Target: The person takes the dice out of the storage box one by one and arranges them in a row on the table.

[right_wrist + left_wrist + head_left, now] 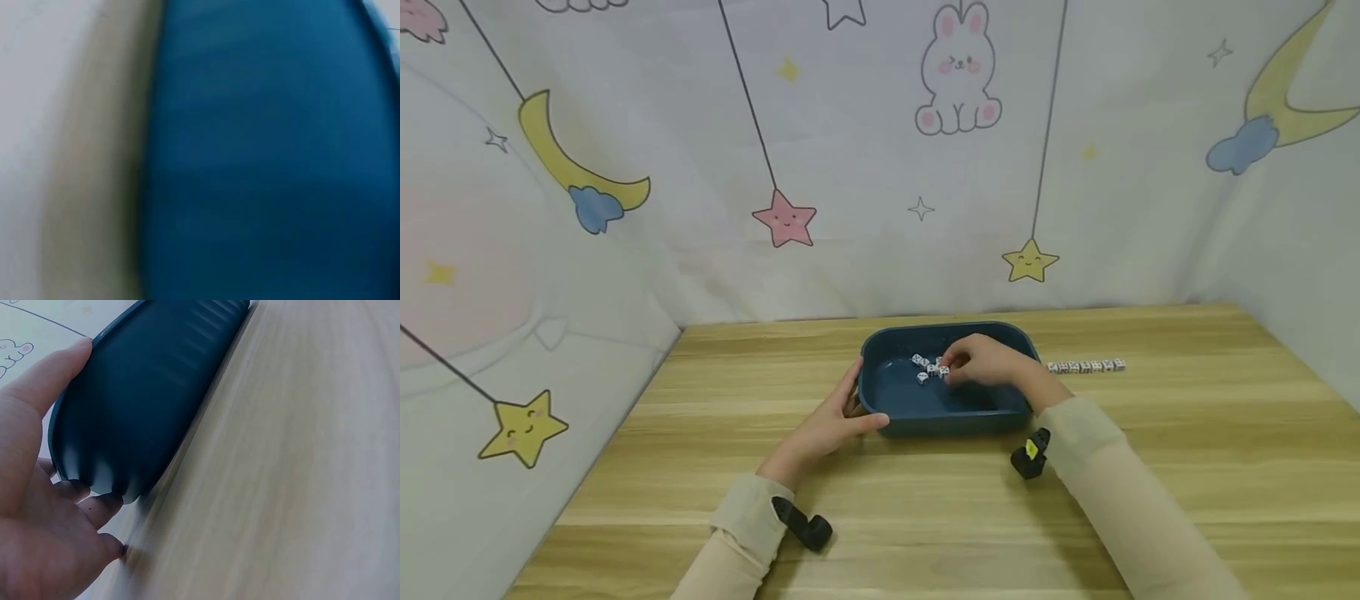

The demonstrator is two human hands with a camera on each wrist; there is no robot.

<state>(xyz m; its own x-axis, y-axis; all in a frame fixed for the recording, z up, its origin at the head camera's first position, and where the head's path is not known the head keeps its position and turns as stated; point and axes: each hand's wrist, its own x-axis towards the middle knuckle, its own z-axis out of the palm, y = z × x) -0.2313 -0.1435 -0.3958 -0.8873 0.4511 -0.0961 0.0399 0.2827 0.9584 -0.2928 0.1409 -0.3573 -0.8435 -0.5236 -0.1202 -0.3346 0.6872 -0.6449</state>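
Observation:
A dark blue plastic basin (917, 427) stands on the wooden table with several white dice (922, 378) loose inside it. My left hand (827, 429) grips the basin's left end. In the left wrist view, the thumb (72, 359) lies on the rim and the other fingers bend against the end wall. Over the front rim reaches my right hand (988, 360), its fingertips pinching a die (944, 371) among the others. The right wrist view is filled by the basin's blurred outer wall (269, 137), which hides that hand.
To the right of the basin, several dice (1086, 367) form a straight row on the wooden table (925, 517). Behind the table hangs a white cloth (865, 275) printed with stars, moons and a rabbit. Each wrist wears a small black camera.

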